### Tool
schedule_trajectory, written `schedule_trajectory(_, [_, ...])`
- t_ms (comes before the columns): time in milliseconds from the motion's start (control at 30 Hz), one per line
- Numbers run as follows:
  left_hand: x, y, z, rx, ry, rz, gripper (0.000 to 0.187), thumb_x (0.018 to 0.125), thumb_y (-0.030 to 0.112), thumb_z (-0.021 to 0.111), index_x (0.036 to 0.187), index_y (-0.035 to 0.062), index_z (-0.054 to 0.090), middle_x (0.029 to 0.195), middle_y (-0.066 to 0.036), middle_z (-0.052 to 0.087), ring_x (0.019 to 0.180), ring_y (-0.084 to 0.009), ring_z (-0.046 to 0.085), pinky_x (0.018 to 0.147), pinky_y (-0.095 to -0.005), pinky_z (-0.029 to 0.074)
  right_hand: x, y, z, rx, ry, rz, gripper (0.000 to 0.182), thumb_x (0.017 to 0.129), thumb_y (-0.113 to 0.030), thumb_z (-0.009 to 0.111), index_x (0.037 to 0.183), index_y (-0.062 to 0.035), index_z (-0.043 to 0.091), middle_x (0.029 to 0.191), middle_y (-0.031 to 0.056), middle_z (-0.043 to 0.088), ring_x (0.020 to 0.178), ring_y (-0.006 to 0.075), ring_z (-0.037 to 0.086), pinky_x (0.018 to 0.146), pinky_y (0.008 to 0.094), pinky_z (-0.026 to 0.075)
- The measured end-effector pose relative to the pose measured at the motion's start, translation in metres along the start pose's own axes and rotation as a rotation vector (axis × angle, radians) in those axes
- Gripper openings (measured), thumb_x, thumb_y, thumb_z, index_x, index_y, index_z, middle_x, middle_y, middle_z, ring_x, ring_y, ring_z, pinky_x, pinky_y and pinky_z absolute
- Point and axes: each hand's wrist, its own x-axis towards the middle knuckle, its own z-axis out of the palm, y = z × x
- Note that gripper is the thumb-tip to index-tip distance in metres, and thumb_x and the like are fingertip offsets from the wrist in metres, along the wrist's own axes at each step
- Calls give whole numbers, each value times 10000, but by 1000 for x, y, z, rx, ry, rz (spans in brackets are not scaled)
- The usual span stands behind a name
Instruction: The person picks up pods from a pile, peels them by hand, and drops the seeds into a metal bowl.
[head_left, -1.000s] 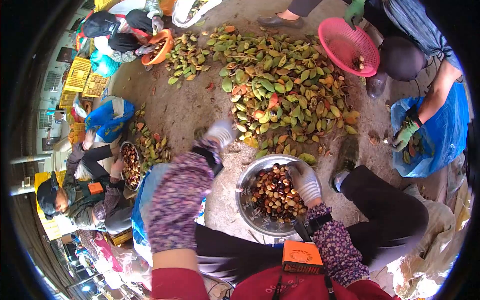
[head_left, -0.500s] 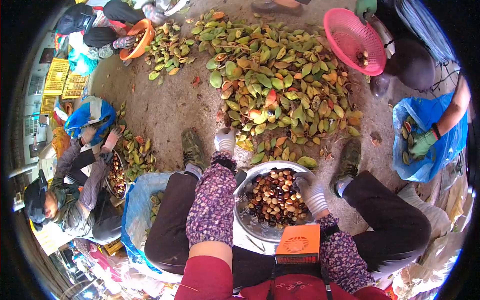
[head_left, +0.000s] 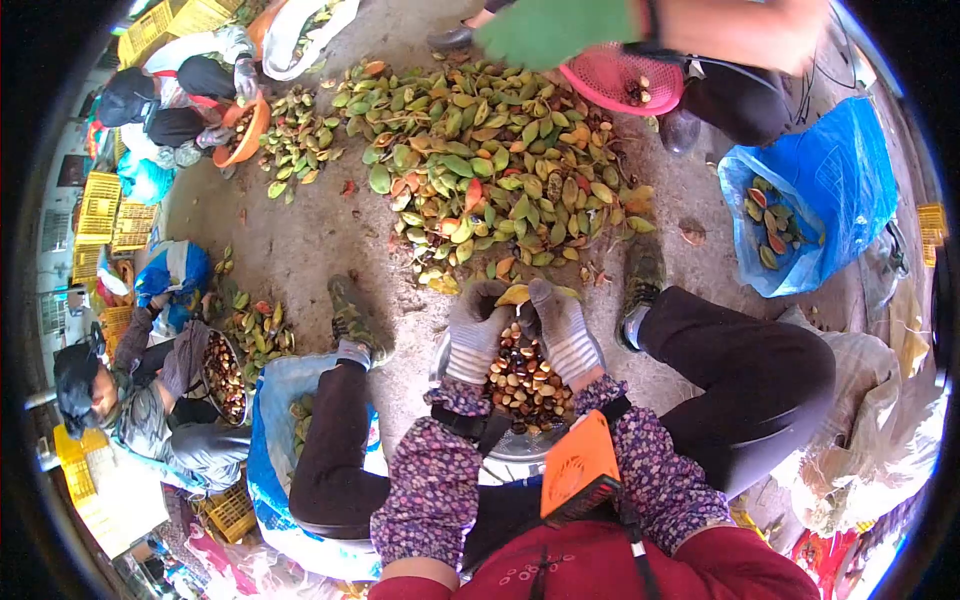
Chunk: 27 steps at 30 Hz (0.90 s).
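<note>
A metal bowl [head_left: 500,448] of brown, tan and black seeds [head_left: 525,385] sits between my legs. Over its far rim my two gloved hands come together at a yellow-green seed pod [head_left: 514,295]. My left hand [head_left: 476,328] has its fingers closed at the pod's left end. My right hand [head_left: 562,332] is curled around the other side, covering part of it. Just beyond lies a large heap of green, yellow and reddish pods [head_left: 500,170] on the ground.
A blue bag [head_left: 265,450] of pods stands by my left leg. Another blue bag [head_left: 860,170] is at the right. A co-worker's green glove [head_left: 560,30] reaches across above a pink basket [head_left: 610,80]. Another person [head_left: 125,390] sits left beside a seed bowl [head_left: 225,375].
My left hand has come back from the heap, and my right hand has risen from the seeds to meet it at the pod. The co-worker's green-gloved hand has left the right blue bag.
</note>
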Motion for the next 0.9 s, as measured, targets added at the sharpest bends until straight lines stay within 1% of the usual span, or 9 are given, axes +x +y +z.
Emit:
schedule_trajectory(67, [-9, 9, 10, 23, 67, 71, 264, 741, -14, 596, 1001, -37, 554, 892, -84, 609, 807, -146, 584, 731, -248, 485, -5, -14, 6, -93, -37, -30, 340, 928, -300, 524, 1038, 16, 582, 842, 46, 612, 685, 80, 536, 581, 219, 442])
schedule_trajectory(133, [-17, 21, 23, 39, 130, 145, 263, 752, -15, 603, 1009, -37, 554, 897, -83, 608, 814, -145, 583, 732, -247, 484, -12, -25, 12, 164, -34, -153, 349, 926, -325, 520, 1021, 2, 596, 795, 27, 603, 601, 56, 505, 496, 198, 407])
schedule_trajectory(367, [-12, 45, 42, 155, 256, 119, 288, 902, 239, 547, 976, -35, 600, 767, -75, 627, 692, -135, 583, 636, -267, 486, -24, -49, 5, 36, -157, -239, 426, 911, -390, 523, 1055, 8, 573, 703, -6, 561, 551, 64, 477, 480, 213, 395])
schedule_trajectory(467, [-10, 44, 38, 71, 196, -206, 382, 931, 332, 475, 938, -21, 621, 701, -54, 625, 583, -157, 565, 544, -299, 466, -23, -51, 1, 8, -232, -248, 502, 907, -449, 502, 1084, 18, 555, 750, 23, 584, 626, 78, 501, 564, 220, 424])
schedule_trajectory(567, [-9, 30, 40, 303, 283, -1, 394, 950, 340, 414, 937, 10, 629, 607, -50, 574, 483, -183, 510, 471, -322, 418, -21, -46, 3, -203, -183, -293, 529, 875, -447, 563, 1071, 44, 555, 917, 89, 618, 861, 126, 531, 769, 257, 436])
schedule_trajectory(667, [-17, 27, 43, 648, 283, 69, 301, 940, 217, 456, 864, -41, 590, 636, -119, 531, 583, -180, 482, 558, -300, 422, -19, -39, 13, -219, -50, -386, 480, 860, -428, 594, 1029, 21, 584, 769, 10, 586, 661, 57, 498, 569, 201, 405])
schedule_trajectory(733, [-30, 30, 44, 593, 111, 232, 266, 933, 202, 452, 928, -32, 579, 692, -189, 549, 618, -254, 540, 578, -333, 438, -27, -40, 10, -189, 12, -326, 408, 862, -371, 612, 976, 21, 594, 755, 15, 593, 649, 60, 510, 575, 204, 418])
schedule_trajectory(800, [-30, 28, 39, 579, 91, 107, 252, 919, 212, 481, 922, -26, 562, 751, -205, 588, 708, -341, 594, 602, -386, 451, -28, -40, 6, -182, -5, -193, 368, 878, -317, 604, 948, 44, 581, 810, 57, 612, 729, 109, 517, 652, 254, 437])
schedule_trajectory(900, [-29, 19, 30, 738, 150, 424, 248, 901, 239, 510, 872, -2, 561, 742, -208, 585, 711, -394, 577, 609, -439, 442, -22, -18, 10, -161, 30, -236, 362, 898, -324, 571, 907, 37, 582, 754, 48, 593, 701, 100, 496, 624, 254, 423])
